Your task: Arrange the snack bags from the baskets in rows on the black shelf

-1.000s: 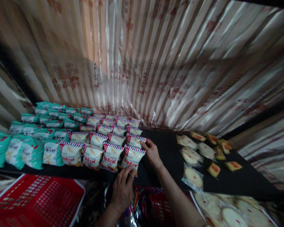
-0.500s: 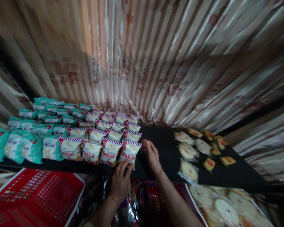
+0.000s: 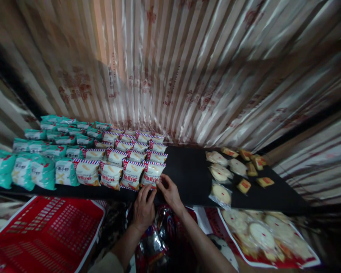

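A white snack bag with a red-and-blue striped top edge stands upright at the right end of the front row. At its bottom edge, my left hand has its fingers closed on the bag. The thumb and fingers of my right hand pinch its lower right corner. Similar white bags stand beside and behind it, among them a neighbouring bag on the left. Farther left, several rows of teal bags fill the black shelf.
On the shelf's right side lie round wrapped cakes and small yellow packets. Below are a red basket on the left, shiny dark packages in the middle, and a basket of round cakes. A striped curtain hangs behind.
My right hand has moved left and down from beside the bag onto its lower right corner. My left hand stays at the bag's bottom. The view has shifted slightly.
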Demonstrator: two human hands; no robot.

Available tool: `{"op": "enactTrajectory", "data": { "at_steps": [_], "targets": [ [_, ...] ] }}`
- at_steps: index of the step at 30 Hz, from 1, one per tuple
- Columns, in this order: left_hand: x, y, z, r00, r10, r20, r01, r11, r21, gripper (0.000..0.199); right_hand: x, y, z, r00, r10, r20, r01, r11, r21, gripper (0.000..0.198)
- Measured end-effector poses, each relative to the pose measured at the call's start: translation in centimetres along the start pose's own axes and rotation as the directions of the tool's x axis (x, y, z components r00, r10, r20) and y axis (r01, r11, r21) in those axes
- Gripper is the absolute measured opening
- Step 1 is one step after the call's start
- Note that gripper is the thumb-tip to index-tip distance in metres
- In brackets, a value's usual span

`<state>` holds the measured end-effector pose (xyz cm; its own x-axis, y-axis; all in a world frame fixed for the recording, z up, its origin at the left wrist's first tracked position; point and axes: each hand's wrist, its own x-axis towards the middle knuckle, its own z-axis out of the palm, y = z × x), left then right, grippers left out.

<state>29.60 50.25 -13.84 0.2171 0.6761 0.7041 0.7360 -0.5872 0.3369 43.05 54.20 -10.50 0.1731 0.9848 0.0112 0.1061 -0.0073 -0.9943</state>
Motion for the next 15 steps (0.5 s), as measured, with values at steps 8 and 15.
{"op": "enactTrajectory", "data": {
  "at_steps": [8,15],
  "targets": [
    [-0.2,0.0,-1.2,1.0,0.025,0.015,-0.024,0.998,-0.062,0.036,-1.6,0.2,-0.8,0.993,0.006,-0.12,-0.008,1.0,-0.012,0.036],
    [-4.1,1.3,-1.5,0.96,0.034,0.276,0.014,0.985,-0.169,0.03,-8.2,3.5,-3.1,0.998,0.0,-0.059,-0.013,0.974,-0.226,0.031]
  ]
}}
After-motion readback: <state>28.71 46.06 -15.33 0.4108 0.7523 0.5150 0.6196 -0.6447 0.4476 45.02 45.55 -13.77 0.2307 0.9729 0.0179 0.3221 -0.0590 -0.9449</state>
